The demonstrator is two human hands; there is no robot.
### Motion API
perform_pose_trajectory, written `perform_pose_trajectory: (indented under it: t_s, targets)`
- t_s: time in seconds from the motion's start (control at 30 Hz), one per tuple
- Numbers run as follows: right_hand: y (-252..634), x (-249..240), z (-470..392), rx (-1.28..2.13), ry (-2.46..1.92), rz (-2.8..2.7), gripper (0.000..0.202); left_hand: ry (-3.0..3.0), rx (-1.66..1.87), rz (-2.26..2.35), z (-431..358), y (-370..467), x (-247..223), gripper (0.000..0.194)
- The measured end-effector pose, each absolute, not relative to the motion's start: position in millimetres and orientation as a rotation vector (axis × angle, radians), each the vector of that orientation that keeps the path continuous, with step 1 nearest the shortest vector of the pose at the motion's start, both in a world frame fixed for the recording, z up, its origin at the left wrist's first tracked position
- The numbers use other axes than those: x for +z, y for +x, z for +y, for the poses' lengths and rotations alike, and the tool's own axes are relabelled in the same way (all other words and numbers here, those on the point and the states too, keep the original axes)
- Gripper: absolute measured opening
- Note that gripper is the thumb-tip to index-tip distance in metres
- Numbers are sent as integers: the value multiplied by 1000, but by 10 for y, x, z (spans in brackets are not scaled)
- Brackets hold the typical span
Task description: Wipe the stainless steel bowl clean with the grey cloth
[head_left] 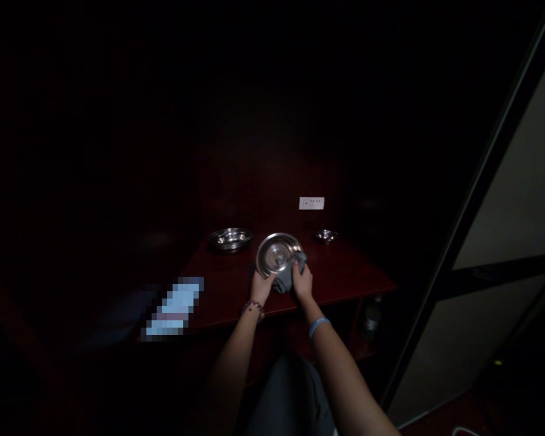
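Observation:
A shiny round metal bowl [272, 249] is tilted toward me above the dark red desk [345, 272]. My left hand [262, 287] is closed on the bowl's lower left rim. Bunched in my right hand [303, 282] is a grey cloth [283, 281], pressed against the bowl's right rim and hanging below it. Some of my right fingers are hidden by the cloth. To the left rests a small stack of metal bowls [230, 240]. A smaller metal bowl [326, 237] sits to the right, farther back.
A white power socket panel [311, 203] is on the back wall. A pixelated bright patch [175, 307] covers something at the desk's left front. Under the desk's right side stands a bottle [371, 320]. A sliding door panel [495, 242] rises at right.

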State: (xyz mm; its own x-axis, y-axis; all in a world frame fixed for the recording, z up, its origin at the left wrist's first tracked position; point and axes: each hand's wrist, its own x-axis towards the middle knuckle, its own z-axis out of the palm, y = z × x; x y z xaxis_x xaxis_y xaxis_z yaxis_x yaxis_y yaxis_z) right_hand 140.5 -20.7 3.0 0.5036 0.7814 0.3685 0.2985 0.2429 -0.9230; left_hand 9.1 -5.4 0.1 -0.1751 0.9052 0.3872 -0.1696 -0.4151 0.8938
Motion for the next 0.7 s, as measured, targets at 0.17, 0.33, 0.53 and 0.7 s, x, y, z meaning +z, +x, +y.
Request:
perform_pose_trajectory:
  t_s: [0.17,0.33,0.53,0.7]
  targets:
    - [1406,22,-205,395,-1334,-1049,36,1307,1661,941,-80,91,37,42]
    - [1413,11,-196,393,-1332,-1035,34,1325,1667,953,-58,88,28,38]
    - [1418,8,-194,403,-1328,-1029,32,1339,1671,949,-25,83,-13,39]
    - [1416,16,-203,388,-1331,-1026,32,1303,1636,980,-40,98,3,37]
